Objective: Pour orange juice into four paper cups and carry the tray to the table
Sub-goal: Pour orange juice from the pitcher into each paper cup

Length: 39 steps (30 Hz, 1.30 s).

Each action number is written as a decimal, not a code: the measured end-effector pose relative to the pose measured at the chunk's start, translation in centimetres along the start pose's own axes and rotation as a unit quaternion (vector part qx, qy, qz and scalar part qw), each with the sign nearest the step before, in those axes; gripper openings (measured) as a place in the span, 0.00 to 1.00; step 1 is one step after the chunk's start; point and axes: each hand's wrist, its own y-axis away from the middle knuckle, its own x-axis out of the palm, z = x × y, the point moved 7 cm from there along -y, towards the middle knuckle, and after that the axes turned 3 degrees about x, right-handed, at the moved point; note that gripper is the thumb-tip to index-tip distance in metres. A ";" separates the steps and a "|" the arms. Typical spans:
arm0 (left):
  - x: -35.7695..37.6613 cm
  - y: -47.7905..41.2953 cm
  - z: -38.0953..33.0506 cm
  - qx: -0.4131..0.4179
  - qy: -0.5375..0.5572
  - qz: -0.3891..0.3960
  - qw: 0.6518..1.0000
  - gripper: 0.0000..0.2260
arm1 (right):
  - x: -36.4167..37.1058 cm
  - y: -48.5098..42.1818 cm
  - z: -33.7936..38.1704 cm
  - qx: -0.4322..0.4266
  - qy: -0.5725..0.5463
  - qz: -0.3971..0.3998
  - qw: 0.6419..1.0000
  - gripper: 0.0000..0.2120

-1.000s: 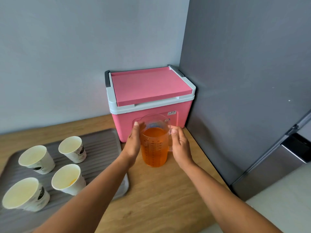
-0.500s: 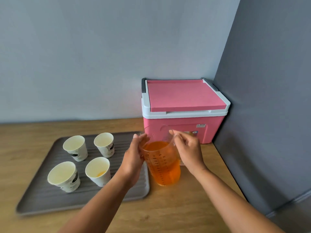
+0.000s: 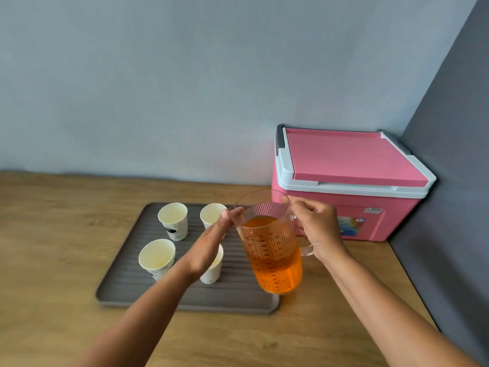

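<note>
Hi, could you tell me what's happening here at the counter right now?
A person is holding a clear jug of orange juice over the right edge of a grey tray. The right hand grips the handle, and the left hand steadies the jug near its rim. The jug is only slightly tilted and nothing is pouring. Four paper cups stand on the tray; they look nearly empty. A closed pink cooler sits behind, in the corner of the counter.

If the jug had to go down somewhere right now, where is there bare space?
Bare wooden counter lies left of the tray, and also in front of it. A narrower patch sits between the tray and the pink cooler. The tray is crowded with four paper cups.
</note>
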 end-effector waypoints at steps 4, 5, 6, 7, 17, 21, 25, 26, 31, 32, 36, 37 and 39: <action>-4.2 1.0 0.5 0.018 -0.205 -0.030 0.978 0.45 | 1.3 -0.2 0.0 0.004 0.011 0.005 1.000 0.10; -5.0 1.2 0.9 0.021 -0.275 -0.036 0.961 0.49 | 1.6 -0.2 0.0 0.004 0.014 0.007 1.000 0.11; -5.6 1.3 1.6 0.022 -0.330 -0.038 0.943 0.53 | 2.0 -0.1 0.1 0.004 0.018 0.008 1.000 0.11; -5.9 1.4 2.3 0.020 -0.365 -0.033 0.930 0.56 | 2.1 -0.1 0.3 0.000 0.021 0.007 1.000 0.10; -5.8 1.4 7.8 -0.003 -0.419 -0.030 0.907 0.54 | 2.8 0.4 1.1 -0.016 0.041 -0.010 0.999 0.14; -6.2 1.2 8.6 -0.026 -0.363 -0.060 0.930 0.48 | 2.6 0.8 1.2 -0.022 0.063 -0.010 0.998 0.14; -7.0 1.0 7.8 -0.004 -0.303 -0.107 0.947 0.41 | 2.7 1.1 1.2 -0.026 0.092 -0.001 0.995 0.11; -7.1 0.9 7.2 0.005 -0.295 -0.113 0.949 0.40 | 2.8 1.2 1.3 -0.026 0.102 0.005 0.994 0.12; -7.4 0.6 5.1 0.044 -0.259 -0.115 0.958 0.39 | 3.1 1.0 1.2 -0.026 0.174 0.035 0.984 0.09; -7.4 0.5 4.9 0.045 -0.256 -0.112 0.959 0.39 | 3.2 0.9 1.3 -0.027 0.183 0.039 0.982 0.09; -7.4 0.2 4.9 0.036 -0.242 -0.099 0.964 0.39 | 3.6 0.6 1.4 -0.028 0.209 0.053 0.976 0.09; -7.3 0.2 4.9 0.036 -0.239 -0.095 0.966 0.39 | 3.7 0.5 1.4 -0.029 0.212 0.057 0.975 0.09; -7.3 0.2 5.1 0.034 -0.235 -0.087 0.967 0.39 | 4.0 0.4 1.4 -0.032 0.217 0.066 0.973 0.09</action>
